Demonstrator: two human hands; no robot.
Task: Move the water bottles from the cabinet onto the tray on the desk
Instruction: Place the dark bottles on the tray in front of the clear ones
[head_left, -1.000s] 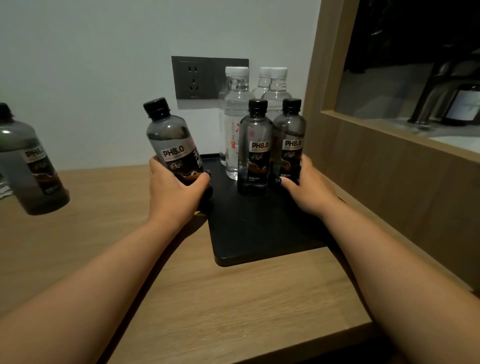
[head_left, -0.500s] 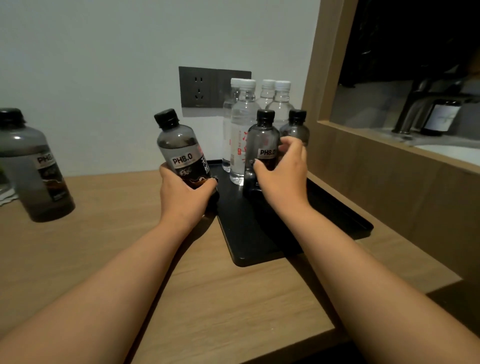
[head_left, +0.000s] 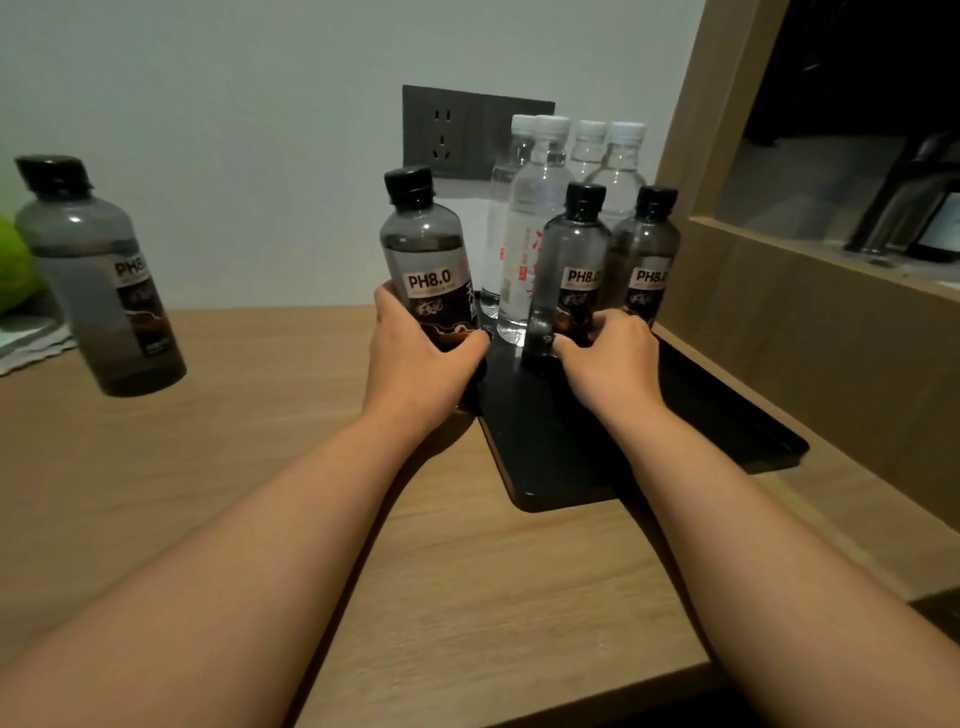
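Note:
A black tray (head_left: 582, 467) lies on the wooden desk (head_left: 260, 493) against the right wall panel. My left hand (head_left: 415, 358) grips a dark PH8.0 bottle (head_left: 423, 249) upright at the tray's left edge. My right hand (head_left: 608, 358) is closed around the base of a second dark PH8.0 bottle (head_left: 574, 265) standing on the tray. A third dark bottle (head_left: 647, 254) stands just right of it. Several clear white-capped bottles (head_left: 540, 208) stand behind them at the tray's back. One more dark bottle (head_left: 98, 275) stands on the desk far left.
A dark wall socket plate (head_left: 447, 130) sits behind the bottles. A wooden panel with an opening (head_left: 810, 291) bounds the desk on the right. A green object and papers (head_left: 21, 312) lie at the far left edge.
My right hand slid down from the middle of the dark bottle to its base. The left hand's bottle went from tilted to nearly upright at the tray's left edge.

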